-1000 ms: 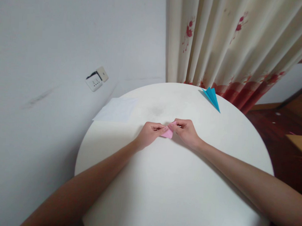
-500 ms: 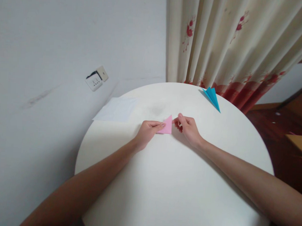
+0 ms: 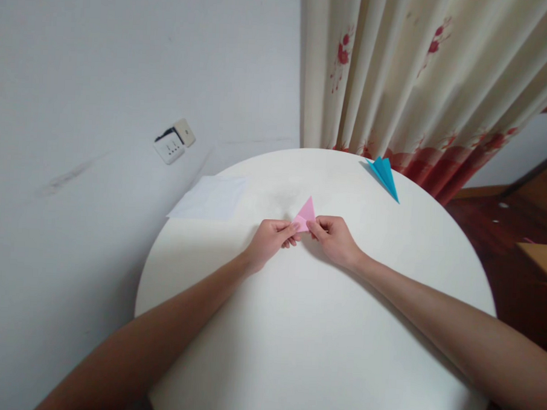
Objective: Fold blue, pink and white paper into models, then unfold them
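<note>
A small folded pink paper is pinched between my two hands near the middle of the round white table, one pointed corner facing away from me. My left hand grips its lower left part, thumb on top and fingers underneath. On the lower right edge, my right hand is closed with thumb and forefinger on the paper. Both hands cover parts of its lower edge, so the folds there are partly hidden.
A blue folded paper plane lies near the table's far right edge. White paper sheets rest at the far left edge. Behind stand a wall with a socket and a flowered curtain.
My right hand has moved left and taken hold of the pink paper. The paper has turned and shifted slightly away from me, while my left hand keeps its grip.
</note>
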### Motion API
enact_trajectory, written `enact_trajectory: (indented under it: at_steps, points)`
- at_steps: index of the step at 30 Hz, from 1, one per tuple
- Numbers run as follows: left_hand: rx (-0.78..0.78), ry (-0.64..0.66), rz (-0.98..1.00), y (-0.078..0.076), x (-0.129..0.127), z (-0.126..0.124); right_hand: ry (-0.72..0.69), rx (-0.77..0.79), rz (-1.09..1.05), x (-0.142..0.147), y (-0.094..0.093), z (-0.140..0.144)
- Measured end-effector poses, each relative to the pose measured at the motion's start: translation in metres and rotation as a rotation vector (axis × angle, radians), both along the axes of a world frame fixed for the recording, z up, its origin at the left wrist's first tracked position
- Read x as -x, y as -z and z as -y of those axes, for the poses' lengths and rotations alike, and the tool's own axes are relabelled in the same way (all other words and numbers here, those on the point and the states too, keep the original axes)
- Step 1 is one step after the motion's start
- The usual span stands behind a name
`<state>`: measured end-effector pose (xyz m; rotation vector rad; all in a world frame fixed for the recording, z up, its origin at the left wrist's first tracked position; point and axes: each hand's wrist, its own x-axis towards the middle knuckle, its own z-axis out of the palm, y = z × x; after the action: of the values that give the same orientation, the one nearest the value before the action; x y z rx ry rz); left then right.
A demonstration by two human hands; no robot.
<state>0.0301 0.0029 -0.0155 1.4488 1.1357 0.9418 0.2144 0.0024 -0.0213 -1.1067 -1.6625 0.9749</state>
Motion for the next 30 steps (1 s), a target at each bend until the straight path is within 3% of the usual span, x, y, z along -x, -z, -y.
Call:
enact_trajectory:
  at_steps: [10,14,18,25,30]
  points:
    - [0.008,-0.034,0.056,0.002,0.001,-0.001,0.182,-0.050,-0.042,-0.003,0.004,-0.008]
    - [0.020,-0.134,0.124,0.002,0.002,-0.002,0.213,-0.013,-0.079,-0.005,0.005,-0.011]
    - [0.036,-0.158,0.150,-0.002,0.001,-0.001,0.145,0.028,-0.096,-0.004,0.004,-0.009]
    - [-0.005,0.077,0.048,-0.001,-0.001,-0.001,-0.112,-0.034,-0.014,0.001,0.003,0.002]
    - [-0.025,0.089,-0.020,0.000,0.001,-0.001,-0.090,-0.055,0.015,0.003,0.005,0.002]
